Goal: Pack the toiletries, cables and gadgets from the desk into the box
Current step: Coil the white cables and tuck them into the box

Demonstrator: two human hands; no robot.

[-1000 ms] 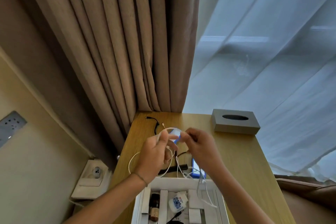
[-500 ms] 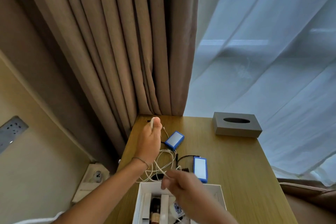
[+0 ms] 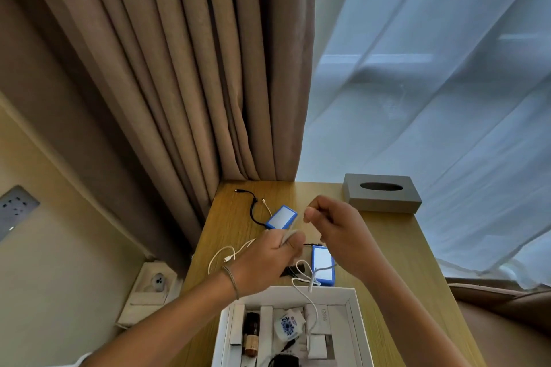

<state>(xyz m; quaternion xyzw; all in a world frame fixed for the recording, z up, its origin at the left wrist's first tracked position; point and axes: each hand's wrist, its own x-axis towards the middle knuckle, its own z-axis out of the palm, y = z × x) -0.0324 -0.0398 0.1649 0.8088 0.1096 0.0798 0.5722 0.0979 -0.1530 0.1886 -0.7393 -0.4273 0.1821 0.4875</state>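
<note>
Above the wooden desk (image 3: pixel 396 247) both hands work a white cable (image 3: pixel 301 284). My left hand (image 3: pixel 268 262) is closed around a bundle of it, and loops trail left over the desk. My right hand (image 3: pixel 337 226) pinches a strand of the same cable, whose end hangs down over the white box (image 3: pixel 354 304) at the near edge. The box holds a brown bottle (image 3: pixel 251 334), a white pouch with a blue pattern (image 3: pixel 288 327) and white packets. Two blue-rimmed white gadgets lie on the desk, one far (image 3: pixel 281 217), one near (image 3: pixel 322 265). A black cable (image 3: pixel 252 202) lies at the far corner.
A grey tissue box (image 3: pixel 381 197) stands at the back right of the desk. Brown curtains (image 3: pixel 185 68) and a sheer white curtain (image 3: pixel 432 83) hang behind. A wall socket plate (image 3: pixel 16 208) and a floor socket (image 3: pixel 158 281) are at the left.
My left hand came back from the desk's far corner toward the middle, holding cable. My right hand rose from over the box and now pinches the cable beside the left hand.
</note>
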